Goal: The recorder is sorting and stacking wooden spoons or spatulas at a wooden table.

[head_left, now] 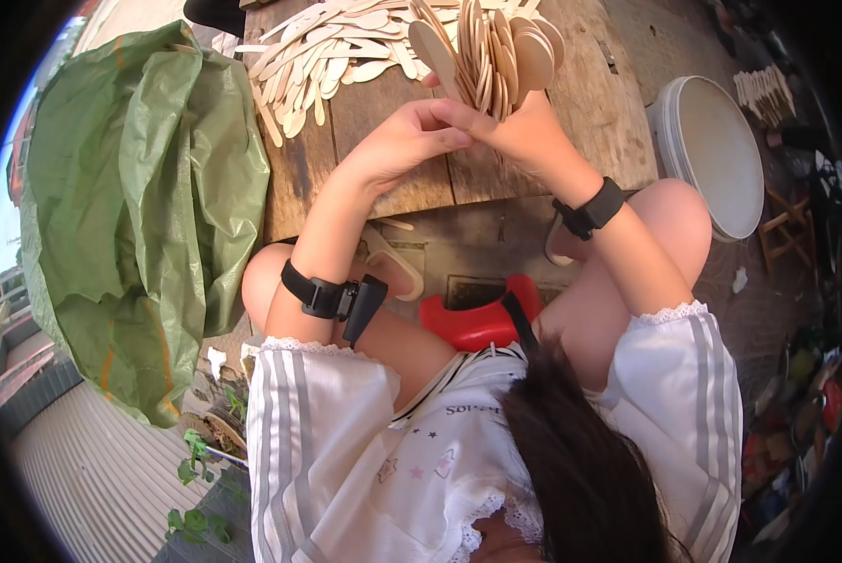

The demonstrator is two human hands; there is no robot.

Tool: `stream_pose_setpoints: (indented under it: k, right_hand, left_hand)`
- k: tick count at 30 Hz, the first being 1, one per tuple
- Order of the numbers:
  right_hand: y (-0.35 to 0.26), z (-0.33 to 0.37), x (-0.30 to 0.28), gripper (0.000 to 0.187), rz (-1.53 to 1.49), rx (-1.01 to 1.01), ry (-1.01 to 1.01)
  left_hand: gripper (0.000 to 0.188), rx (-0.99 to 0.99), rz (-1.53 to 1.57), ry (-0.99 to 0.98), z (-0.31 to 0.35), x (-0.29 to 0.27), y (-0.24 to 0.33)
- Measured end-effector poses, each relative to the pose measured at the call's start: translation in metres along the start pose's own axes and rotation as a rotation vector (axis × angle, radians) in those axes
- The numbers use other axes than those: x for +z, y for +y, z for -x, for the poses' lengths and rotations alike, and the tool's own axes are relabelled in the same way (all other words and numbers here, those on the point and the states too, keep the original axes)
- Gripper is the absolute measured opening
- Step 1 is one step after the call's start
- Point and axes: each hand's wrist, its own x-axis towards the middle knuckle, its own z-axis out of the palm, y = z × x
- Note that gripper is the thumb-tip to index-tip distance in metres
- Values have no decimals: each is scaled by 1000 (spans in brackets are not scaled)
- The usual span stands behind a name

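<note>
A thick bundle of pale wooden spoons (488,61) stands fanned out above the table, its rounded bowls upward. My right hand (526,136) is wrapped round the handles from the right side. From the left, my left hand (407,139) closes on the lower part of the same bundle, its thumb and fingers meeting my right hand there. The handle ends are mostly hidden behind both hands. A loose pile of wooden spoons (332,61) lies spread over the table just beyond my left hand.
The worn plank table (590,122) ends in front of my knees. A large green woven sack (149,206) hangs along its left side. At the right stands a white round bucket (712,155), with bundled wooden pieces (765,94) beyond it. Something red and plastic (477,324) is between my legs.
</note>
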Motion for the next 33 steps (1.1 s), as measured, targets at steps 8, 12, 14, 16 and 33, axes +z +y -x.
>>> stream_pose_setpoints:
  k: [8,12,14,16,33]
  right_hand:
    - [9,1,3,27,133,-120,129]
    - [25,-7,1,26,279,-341,187]
    - [15,-1,4,29,313,-262,88]
    - [11,-2,9,31,141,-53,40]
    - [32,-1,6,25,284,-88,-150]
  left_hand:
    - [58,128,-112,219,-10,1,7]
    - [83,440,116,87,-7,24,33]
    - [96,596,-42,61,-3,30,41]
    - [98,599,-393,69,-1,27,40]
    - [68,918,-653,325,-17,21,3]
